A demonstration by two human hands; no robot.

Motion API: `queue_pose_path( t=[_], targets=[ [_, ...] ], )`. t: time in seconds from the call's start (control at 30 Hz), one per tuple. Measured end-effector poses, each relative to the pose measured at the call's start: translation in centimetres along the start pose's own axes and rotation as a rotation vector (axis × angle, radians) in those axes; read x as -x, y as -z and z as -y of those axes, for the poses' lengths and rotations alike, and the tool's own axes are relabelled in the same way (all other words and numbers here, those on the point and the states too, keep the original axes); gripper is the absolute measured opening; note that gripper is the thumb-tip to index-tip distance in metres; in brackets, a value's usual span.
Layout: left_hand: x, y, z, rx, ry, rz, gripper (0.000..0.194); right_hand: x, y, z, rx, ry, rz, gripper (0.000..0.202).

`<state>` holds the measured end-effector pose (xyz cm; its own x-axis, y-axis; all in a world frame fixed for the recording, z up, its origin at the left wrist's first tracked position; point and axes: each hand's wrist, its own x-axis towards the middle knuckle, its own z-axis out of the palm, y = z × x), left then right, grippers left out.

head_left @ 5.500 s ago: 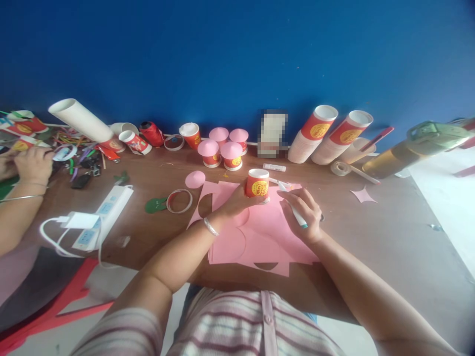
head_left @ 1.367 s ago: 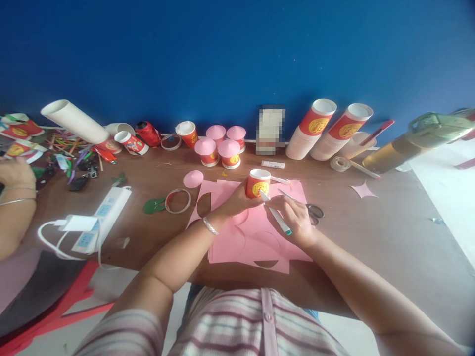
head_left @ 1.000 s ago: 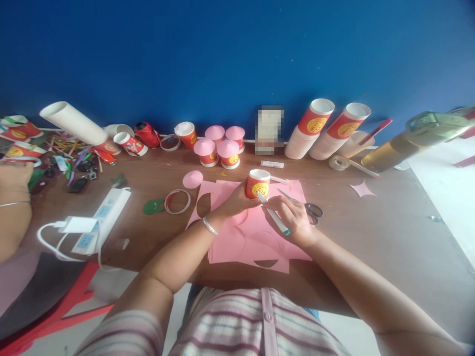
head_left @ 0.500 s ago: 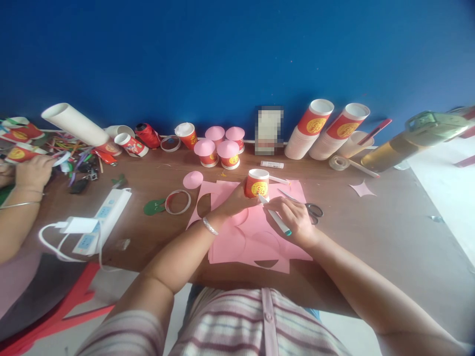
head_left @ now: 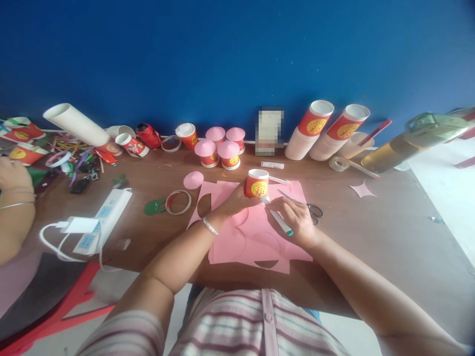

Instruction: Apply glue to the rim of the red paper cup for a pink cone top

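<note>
My left hand (head_left: 236, 201) is closed around a short red paper cup (head_left: 257, 184) with a white rim and a yellow emblem. It stands upright above the pink paper sheets (head_left: 230, 247). In my right hand (head_left: 299, 220) is a white marker (head_left: 277, 217) with a teal end, its other end close to the cup's lower right edge. I cannot tell whether that tip touches the cup. Circles are cut or marked in the pink sheets. Scissors (head_left: 315, 211) with dark handles lie partly behind my right hand.
Several small red cups with pink cone tops (head_left: 228, 148) stand at the back. A loose pink cone (head_left: 193, 180), a tape roll (head_left: 178, 202) and a power strip (head_left: 104, 220) lie left. Stacked cups (head_left: 309, 131) lean right, near a large bottle (head_left: 397, 143). Another person's hand (head_left: 13, 175) is far left.
The other person's hand at far left has drawn back leftward, leaving a white ring-shaped item in view. My hands, the cup and the marker have hardly moved.
</note>
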<state>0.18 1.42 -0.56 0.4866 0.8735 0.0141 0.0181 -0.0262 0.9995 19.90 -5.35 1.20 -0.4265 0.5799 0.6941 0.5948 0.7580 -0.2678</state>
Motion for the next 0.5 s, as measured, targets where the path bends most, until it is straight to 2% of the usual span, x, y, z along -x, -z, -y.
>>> queue_pose_path(
  t=[0.13,0.5],
  targets=[
    [-0.05,0.00,0.03,0.073,0.042,0.014,0.049,-0.03,0.04,0.05,0.005,0.000,-0.002,0.027],
    [-0.05,0.17,-0.06,0.167,0.055,0.060,0.042,-0.24,0.13,0.23,0.013,-0.006,-0.016,0.026]
  ],
)
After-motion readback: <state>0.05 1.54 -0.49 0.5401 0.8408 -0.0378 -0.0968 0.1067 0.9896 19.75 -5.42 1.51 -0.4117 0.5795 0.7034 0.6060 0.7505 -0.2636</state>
